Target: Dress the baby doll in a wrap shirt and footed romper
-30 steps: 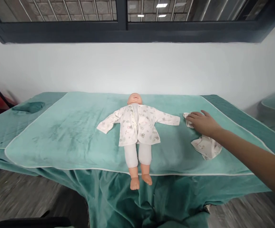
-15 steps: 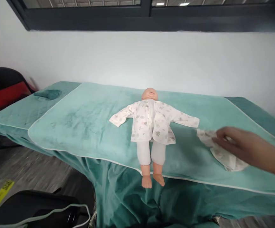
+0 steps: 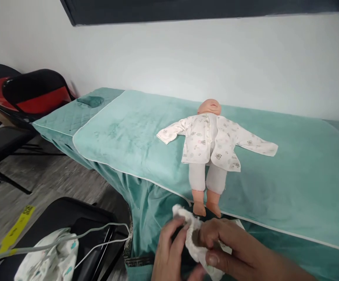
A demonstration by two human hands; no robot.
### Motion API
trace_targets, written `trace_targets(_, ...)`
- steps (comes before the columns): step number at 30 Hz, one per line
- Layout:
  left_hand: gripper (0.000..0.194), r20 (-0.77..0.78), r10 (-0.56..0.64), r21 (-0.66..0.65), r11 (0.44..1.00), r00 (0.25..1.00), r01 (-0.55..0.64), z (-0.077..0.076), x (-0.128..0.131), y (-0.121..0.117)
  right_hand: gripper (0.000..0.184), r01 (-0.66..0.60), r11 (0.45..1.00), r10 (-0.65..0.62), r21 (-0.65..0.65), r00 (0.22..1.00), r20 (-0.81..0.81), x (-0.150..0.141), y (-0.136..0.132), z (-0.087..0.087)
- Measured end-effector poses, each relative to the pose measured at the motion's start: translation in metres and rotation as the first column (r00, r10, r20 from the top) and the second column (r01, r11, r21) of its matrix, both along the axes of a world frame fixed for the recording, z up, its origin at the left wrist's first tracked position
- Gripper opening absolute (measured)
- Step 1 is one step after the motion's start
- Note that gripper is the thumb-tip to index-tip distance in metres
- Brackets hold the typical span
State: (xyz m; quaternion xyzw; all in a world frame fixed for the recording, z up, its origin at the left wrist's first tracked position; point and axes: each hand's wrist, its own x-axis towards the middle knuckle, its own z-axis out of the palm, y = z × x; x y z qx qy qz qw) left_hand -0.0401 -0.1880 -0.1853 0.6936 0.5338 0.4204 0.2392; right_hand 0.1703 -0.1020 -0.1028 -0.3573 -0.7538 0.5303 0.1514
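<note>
A small white baby garment with a gathered, elastic-looking edge (image 3: 192,242) is held between my two hands in front of the table's near edge. My left hand (image 3: 169,248) grips its left side with bent fingers. On the other side, my right hand (image 3: 231,244) holds the edge, thumb in front and fingers partly inside the opening. Just beyond lies a baby doll (image 3: 209,106) on its back, feet toward me. It wears an open white printed jacket (image 3: 197,142) with the sleeves spread, and its legs are white down to bare feet.
A green padded cover (image 3: 122,128) spreads over the long bed against the wall. At the lower left, a black chair (image 3: 78,208) carries a printed white cloth (image 3: 52,257), with a pale cable (image 3: 99,230) crossing in front. Red-and-black folding chairs (image 3: 40,97) stand further left.
My right hand has lifted the white garment off the bed and brought it to the front. My left hand has come into view and holds it too. The view has turned left and down.
</note>
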Motion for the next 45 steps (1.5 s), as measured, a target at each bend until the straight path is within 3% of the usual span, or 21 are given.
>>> trace_targets(2, 0.074, 0.037, -0.063, 0.145, 0.988, 0.997, 0.057, 0.000, 0.007, 0.021, 0.019, 0.011, 1.000, -0.011, 0.000, 1.000, -0.010, 0.001, -0.003, 0.000)
trace_targets(4, 0.071, 0.082, -0.136, 0.184, 0.976, 0.987, 0.119, 0.005, 0.012, 0.036, 0.019, 0.052, 0.999, -0.052, 0.007, 0.999, 0.008, 0.004, -0.004, -0.001)
trace_targets(7, 0.037, 0.169, -0.277, 0.159, 0.955, 0.946, 0.252, 0.016, 0.015, 0.048, 0.021, 0.077, 0.985, -0.091, 0.154, 0.992, 0.085, 0.009, 0.001, -0.003)
trace_targets(10, 0.010, 0.341, -0.298, 0.026, 0.951, 0.892, 0.308, 0.025, 0.013, 0.050, 0.026, -0.043, 0.928, -0.029, 0.370, 0.982, 0.187, 0.014, 0.012, -0.004)
trace_targets(12, 0.013, 0.494, -0.130, -0.192, 0.948, 0.860, 0.253, 0.032, 0.008, 0.054, 0.030, -0.123, 0.906, 0.016, 0.406, 0.966, 0.259, 0.022, 0.021, -0.005)
trace_targets(15, 0.028, 0.655, 0.227, -0.464, 0.874, 0.720, 0.146, 0.044, 0.000, 0.070, 0.032, -0.080, 0.951, 0.015, 0.298, 0.976, 0.215, 0.038, 0.035, -0.004)
trace_targets(17, 0.036, 0.724, 0.303, -0.476, 0.870, 0.620, 0.130, 0.054, -0.003, 0.091, 0.032, 0.068, 0.981, -0.072, 0.182, 0.997, 0.019, 0.046, 0.045, -0.001)
trace_targets(19, 0.040, 0.763, 0.277, -0.424, 0.897, 0.584, 0.128, 0.066, -0.002, 0.115, 0.034, 0.239, 0.969, -0.222, 0.056, 0.951, -0.214, 0.048, 0.056, 0.003)
trace_targets(21, 0.042, 0.788, 0.235, -0.364, 0.923, 0.569, 0.123, 0.079, 0.001, 0.137, 0.037, 0.380, 0.923, -0.373, -0.058, 0.846, -0.380, 0.042, 0.066, 0.008)
trace_targets(25, 0.040, 0.848, 0.167, -0.293, 0.938, 0.503, 0.183, 0.101, 0.005, 0.165, 0.041, 0.546, 0.799, -0.591, -0.252, 0.634, -0.500, 0.021, 0.080, 0.020)
trace_targets(28, 0.035, 0.874, 0.102, -0.277, 0.908, 0.474, 0.314, 0.110, 0.004, 0.176, 0.039, 0.586, 0.754, -0.642, -0.298, 0.558, -0.526, 0.013, 0.088, 0.025)
trace_targets(30, 0.032, 0.882, 0.073, -0.282, 0.874, 0.466, 0.396, 0.112, 0.002, 0.179, 0.038, 0.604, 0.754, -0.640, -0.260, 0.582, -0.501, 0.012, 0.092, 0.024)
trace_targets(32, 0.031, 0.896, 0.056, -0.271, 0.856, 0.441, 0.440, 0.112, 0.001, 0.182, 0.037, 0.588, 0.793, -0.587, -0.161, 0.666, -0.459, 0.012, 0.095, 0.022)
trace_targets(35, 0.035, 0.925, 0.026, -0.209, 0.868, 0.378, 0.451, 0.113, 0.001, 0.181, 0.035, 0.447, 0.895, -0.416, 0.003, 0.836, -0.357, 0.010, 0.098, 0.023)
trace_targets(37, 0.037, 0.926, 0.005, -0.190, 0.870, 0.378, 0.454, 0.114, 0.003, 0.178, 0.036, 0.317, 0.947, -0.288, 0.054, 0.911, -0.295, 0.005, 0.098, 0.029)
trace_targets(40, 0.036, 0.899, -0.014, -0.216, 0.856, 0.438, 0.471, 0.115, 0.007, 0.172, 0.032, 0.209, 0.974, -0.180, 0.085, 0.946, -0.270, -0.005, 0.094, 0.041)
trace_targets(45, 0.028, 0.839, 0.034, -0.286, 0.877, 0.544, 0.387, 0.114, 0.012, 0.166, 0.036, 0.267, 0.956, -0.236, 0.124, 0.947, -0.218, -0.018, 0.089, 0.052)
